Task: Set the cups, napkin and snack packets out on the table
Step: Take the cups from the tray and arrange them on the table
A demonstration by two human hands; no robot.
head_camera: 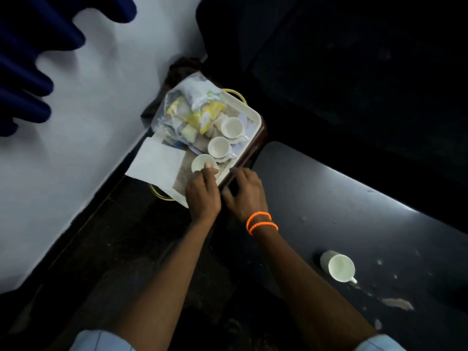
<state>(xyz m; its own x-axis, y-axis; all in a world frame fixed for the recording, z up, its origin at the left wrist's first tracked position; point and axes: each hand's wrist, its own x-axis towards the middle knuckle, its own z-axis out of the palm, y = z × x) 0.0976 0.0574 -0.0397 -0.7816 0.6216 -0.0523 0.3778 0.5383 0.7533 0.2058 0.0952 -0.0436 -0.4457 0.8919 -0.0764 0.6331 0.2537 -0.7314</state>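
Nearest the person, one white cup (339,266) stands alone on the dark grey table (379,224), well apart from the tray (254,117), which rests on a small dark stand just beyond the table's end. At the tray's near edge the left hand (202,196) pinches the rim of the nearest tray cup (201,162), one fingertip inside it, while the right hand (244,192), wearing two orange bead bracelets (260,222), hovers loosely curled beside it, holding nothing. Further along the tray are two more white cups, the middle cup (219,146) and the far cup (232,127), making four cups in all; one white napkin (157,163) overhangs the tray's left side, and at the far end one clear bag of snack packets (187,107) lies, its packets too jumbled to count.
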